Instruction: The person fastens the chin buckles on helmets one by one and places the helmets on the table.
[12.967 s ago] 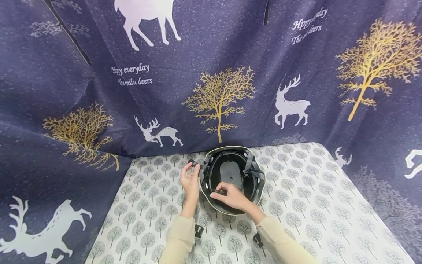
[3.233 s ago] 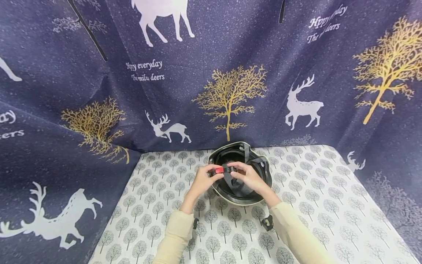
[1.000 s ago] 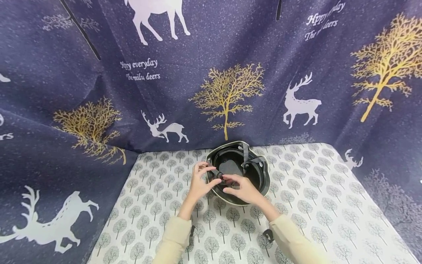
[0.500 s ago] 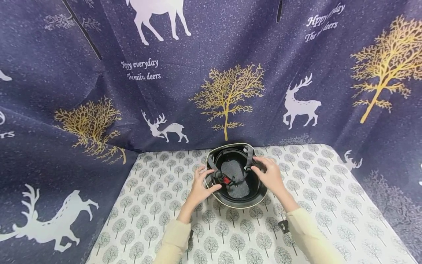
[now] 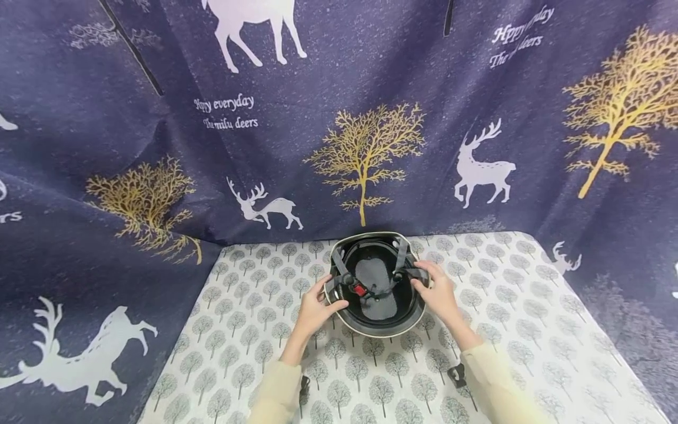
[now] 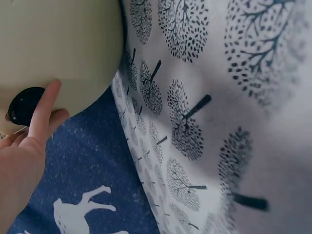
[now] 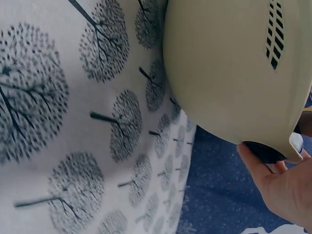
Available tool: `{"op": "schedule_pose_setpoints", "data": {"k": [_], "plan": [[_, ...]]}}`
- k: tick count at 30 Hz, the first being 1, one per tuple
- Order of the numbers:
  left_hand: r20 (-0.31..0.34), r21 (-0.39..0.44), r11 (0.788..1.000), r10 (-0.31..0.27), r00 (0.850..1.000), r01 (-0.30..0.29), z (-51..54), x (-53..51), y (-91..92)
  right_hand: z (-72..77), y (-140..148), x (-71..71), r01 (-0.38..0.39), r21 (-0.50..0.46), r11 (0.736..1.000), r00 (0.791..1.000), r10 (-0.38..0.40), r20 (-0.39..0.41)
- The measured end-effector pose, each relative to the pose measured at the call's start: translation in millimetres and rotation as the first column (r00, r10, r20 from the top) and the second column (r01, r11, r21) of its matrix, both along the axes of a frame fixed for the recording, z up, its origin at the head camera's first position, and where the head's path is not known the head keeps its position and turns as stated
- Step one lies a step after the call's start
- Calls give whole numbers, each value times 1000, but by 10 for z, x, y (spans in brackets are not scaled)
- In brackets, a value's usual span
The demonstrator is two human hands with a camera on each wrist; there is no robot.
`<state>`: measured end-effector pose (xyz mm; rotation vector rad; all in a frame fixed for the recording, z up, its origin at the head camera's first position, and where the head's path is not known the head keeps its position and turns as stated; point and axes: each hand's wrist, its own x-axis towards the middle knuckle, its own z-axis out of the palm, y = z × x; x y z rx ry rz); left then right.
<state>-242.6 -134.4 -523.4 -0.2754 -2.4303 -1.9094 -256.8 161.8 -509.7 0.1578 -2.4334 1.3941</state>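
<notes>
A cream-shelled helmet lies upside down on the table, its black lining facing up. My left hand grips its left rim, thumb inside and fingers outside. On the opposite rim my right hand holds on the same way. Grey chin straps run down inside, joined by a red-and-black buckle near the left side. In the left wrist view, fingers touch the shell beside a black oval fitting. The right wrist view shows fingers at another black fitting, near the vented shell.
A white cloth with grey trees covers the table. Behind it hangs a dark blue curtain with deer and golden trees, close to the helmet's far side. Small black devices sit by the wrists.
Earlier the left hand held a strap end outside the helmet; then both hands worked the buckle inside. The right hand has since moved right, and both now hold the rim, the helmet turned slightly.
</notes>
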Motion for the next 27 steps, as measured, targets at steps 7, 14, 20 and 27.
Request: {"op": "schedule_pose_setpoints", "data": {"k": [7,14,20,27], "plan": [[29,-35,992,125,992,-123,103,123,-221,-130,-230,30,-43,-60,997,998,41,-41],[0,25,997,79,997,-79,263,103,-217,-184,-252,65,-81,-76,994,996,83,29],[-18,-55,992,111,994,-112,331,79,-109,-130,-227,105,-77,-43,996,997,77,13],[-17,-65,995,76,997,-77,382,63,11,-13,-355,236,-107,-30,994,993,106,-54]]}}
